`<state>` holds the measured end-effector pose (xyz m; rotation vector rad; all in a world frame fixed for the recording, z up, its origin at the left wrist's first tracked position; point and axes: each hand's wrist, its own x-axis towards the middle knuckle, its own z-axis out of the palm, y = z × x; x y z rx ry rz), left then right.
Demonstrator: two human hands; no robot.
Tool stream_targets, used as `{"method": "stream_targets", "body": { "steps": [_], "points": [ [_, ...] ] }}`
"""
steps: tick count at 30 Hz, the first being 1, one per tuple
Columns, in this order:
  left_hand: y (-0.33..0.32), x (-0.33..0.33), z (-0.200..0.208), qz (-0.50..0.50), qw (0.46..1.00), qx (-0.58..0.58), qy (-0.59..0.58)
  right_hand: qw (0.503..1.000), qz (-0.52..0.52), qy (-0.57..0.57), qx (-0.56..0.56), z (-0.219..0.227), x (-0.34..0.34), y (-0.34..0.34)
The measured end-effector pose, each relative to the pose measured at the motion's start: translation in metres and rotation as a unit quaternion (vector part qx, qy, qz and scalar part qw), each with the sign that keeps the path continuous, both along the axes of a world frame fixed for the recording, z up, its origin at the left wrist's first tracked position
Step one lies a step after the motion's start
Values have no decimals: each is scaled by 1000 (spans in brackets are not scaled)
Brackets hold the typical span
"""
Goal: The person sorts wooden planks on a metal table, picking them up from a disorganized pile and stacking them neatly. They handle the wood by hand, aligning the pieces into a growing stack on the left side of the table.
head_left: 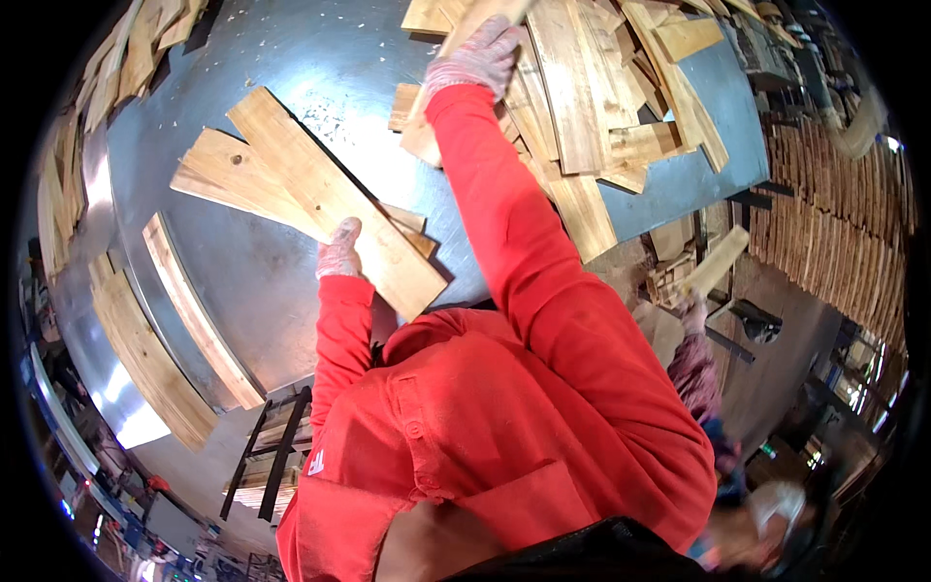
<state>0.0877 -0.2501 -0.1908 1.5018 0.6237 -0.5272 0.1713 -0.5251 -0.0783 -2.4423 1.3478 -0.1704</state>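
Metal table [238, 291] is carrying a jumbled board pile [572, 107]

Beyond the table's right end, a tall stack [834, 233] of timber is standing. Near mid-table, a wide board [335, 199] is lying across a knotted board [228, 165], its near end pointing toward the red shirt [485, 388]. The left hand [339, 250] is touching the wide board's left edge, gloved thumb lying over the wood; its other fingers are mostly hiding, so I cannot tell how far they are closing. The right hand [475, 66] is reaching out, fingers spreading slightly over a pale plank [421, 141] beside the pile; whether its thumb is gripping below, I cannot tell.

The 2 crossed boards could be slipping apart, since they are overlapping at an angle with only 1 hand touching them. The pale plank could be dragging neighbours loose, because it is lying so close to the pile. And 1 jutting board [585, 218] is appearing to overhang the near edge, so a bump from the right sleeve [543, 233] could be tipping it off.

As for writing, a small white mark [316, 462] is showing on the shirt; I am seeing no readable label on the wood.
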Motion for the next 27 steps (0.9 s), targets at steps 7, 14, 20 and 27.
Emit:
{"method": "stream_targets", "body": {
  "steps": [7, 14, 20, 27],
  "points": [
    [28, 4, -28, 75, 989, -111, -59, 909, 350, 74, 213, 9, -78, 117],
    [39, 9, -50, -216, 966, 38, -140, 960, 152, 23, -236, 22, -69, -41],
    [8, 24, 37, -80, 996, 30, 36, 984, 123, 129, -23, 0, -101, -147],
    [118, 52, 61, -192, 957, 219, 9, 939, 328, -66, 81, 12, -152, -126]
  ]
}}
